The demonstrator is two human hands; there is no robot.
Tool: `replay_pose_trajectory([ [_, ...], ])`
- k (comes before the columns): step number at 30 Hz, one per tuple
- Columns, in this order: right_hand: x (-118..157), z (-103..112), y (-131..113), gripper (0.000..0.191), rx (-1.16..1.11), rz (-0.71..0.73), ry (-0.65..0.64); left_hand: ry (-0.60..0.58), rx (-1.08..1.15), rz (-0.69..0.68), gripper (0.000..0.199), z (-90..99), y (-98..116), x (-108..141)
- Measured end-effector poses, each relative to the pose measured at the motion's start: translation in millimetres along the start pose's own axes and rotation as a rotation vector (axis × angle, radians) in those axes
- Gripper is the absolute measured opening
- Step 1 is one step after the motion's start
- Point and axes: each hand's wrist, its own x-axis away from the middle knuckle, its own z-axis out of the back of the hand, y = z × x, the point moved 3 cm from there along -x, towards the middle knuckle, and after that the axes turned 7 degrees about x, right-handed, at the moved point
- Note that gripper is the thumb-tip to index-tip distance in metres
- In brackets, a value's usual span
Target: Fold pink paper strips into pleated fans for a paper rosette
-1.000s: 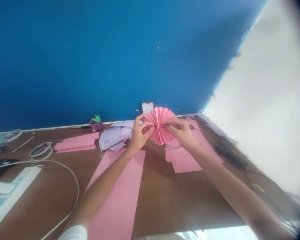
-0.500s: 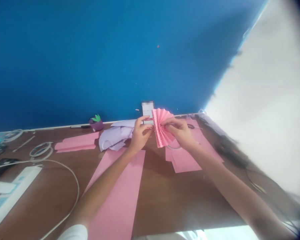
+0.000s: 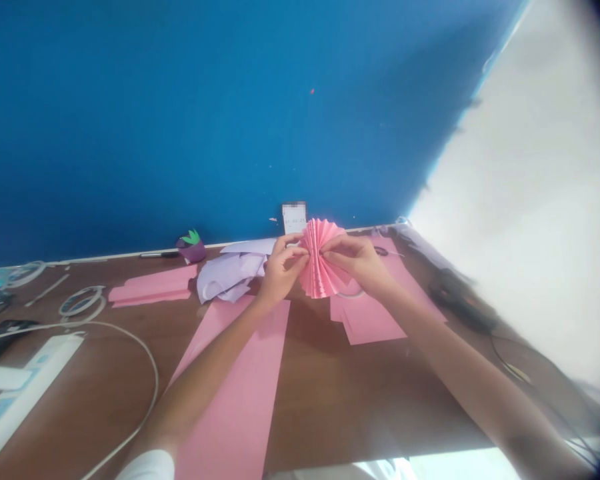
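Note:
Between my two hands, above the table, is a pink pleated paper fan point(image 3: 319, 277), spread into a nearly round rosette with its folds gathered at the middle. My left hand point(image 3: 283, 270) pinches its left side near the centre. My right hand point(image 3: 357, 261) pinches it from the right, fingertips at the gathered middle. Below my left arm lies a long pink paper sheet point(image 3: 245, 380). More pink paper pieces point(image 3: 375, 323) lie under and beyond my right hand.
Crumpled lilac paper point(image 3: 230, 272), folded pink paper point(image 3: 155, 285) and a small purple pot with green leaves point(image 3: 193, 247) lie at the back left. Left are tape rolls point(image 3: 83, 301), a white cable point(image 3: 153, 360) and a power strip point(image 3: 35, 387). A dark tool with a cord point(image 3: 460, 300) lies right.
The pink fan has opened out from a half round to an almost full round. My left fingers, earlier at its edge, now grip its left side near the centre.

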Motion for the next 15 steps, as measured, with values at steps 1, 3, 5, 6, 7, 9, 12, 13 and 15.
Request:
replay_pose_trajectory([
  [1, 0, 0, 1, 0.008, 0.012, 0.001, -0.006, -0.008, -0.028, -0.023, 0.017, 0.4, 2, 0],
  [3, -1, 1, 5, 0.007, 0.04, 0.008, -0.029, -0.023, -0.093, -0.069, 0.015, 1.3, 5, -1],
  [5, -2, 1, 9, 0.006, 0.07, 0.028, -0.052, -0.052, -0.172, -0.101, 0.013, 2.2, 8, -2],
  [6, -2, 1, 11, 0.006, 0.083, 0.037, -0.059, -0.067, -0.214, -0.113, 0.012, 2.6, 9, -3],
  [7, -3, 1, 12, 0.005, 0.092, 0.042, -0.066, -0.078, -0.253, -0.123, 0.012, 3.1, 10, -4],
  [9, -3, 1, 13, 0.005, 0.104, 0.041, -0.078, -0.091, -0.318, -0.148, 0.01, 3.7, 12, -4],
  [12, -3, 0, 14, 0.006, 0.107, 0.034, -0.106, -0.082, -0.384, -0.191, 0.008, 3.4, 15, -4],
  [13, -3, 0, 14, 0.006, 0.106, 0.034, -0.114, -0.083, -0.4, -0.201, 0.009, 2.9, 16, -4],
  [15, -3, 0, 14, 0.007, 0.101, 0.033, -0.119, -0.092, -0.42, -0.203, 0.01, 1.6, 16, -3],
])
